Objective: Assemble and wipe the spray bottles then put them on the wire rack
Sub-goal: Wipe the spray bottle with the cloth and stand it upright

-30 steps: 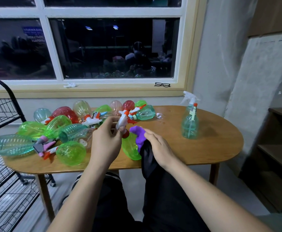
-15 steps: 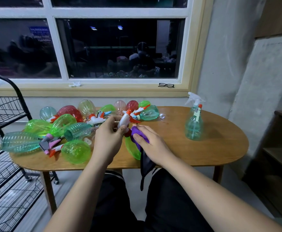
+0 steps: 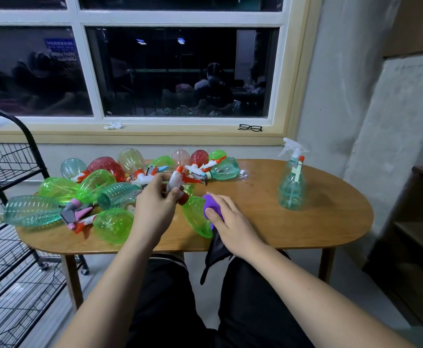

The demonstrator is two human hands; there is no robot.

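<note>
**Grip state.** My left hand [image 3: 155,209] has its grip closed round the trigger head [image 3: 176,182], fingers curled about the white body above the orange collar. My right hand [image 3: 230,222] lies nearly flat, fingers pressing the purple cloth [image 3: 211,204] onto the green bottle [image 3: 195,219]. That bottle lies tilted on the bench [image 3: 306,227], its base near the front edge.

**Risks.**
- The bottle is round and light. In my judgement, sideways wiping pressure could roll it off the front edge, since only the head is held.
- A twisting wipe may loosen or skew the head. I cannot tell whether the collar is fully seated.
- The cloth's dark tail hangs below the bench edge and could snag on my knee and drag the cloth away.
- My left elbow works close to the pile of loose bottles [image 3: 96,182], so a sweep could scatter them.

**Count.**
- Bottle in hand: one.
- Finished bottle [image 3: 291,189] standing upright, well apart at the right: one.
- Loose bottles in the pile: about thirteen. Overlap prevents a firm figure.
- Loose trigger heads: several, not countable.
- Cloth: one.
- Wire rack [image 3: 9,172]: one, at the left, with no bottles on the shelves in view.
</note>
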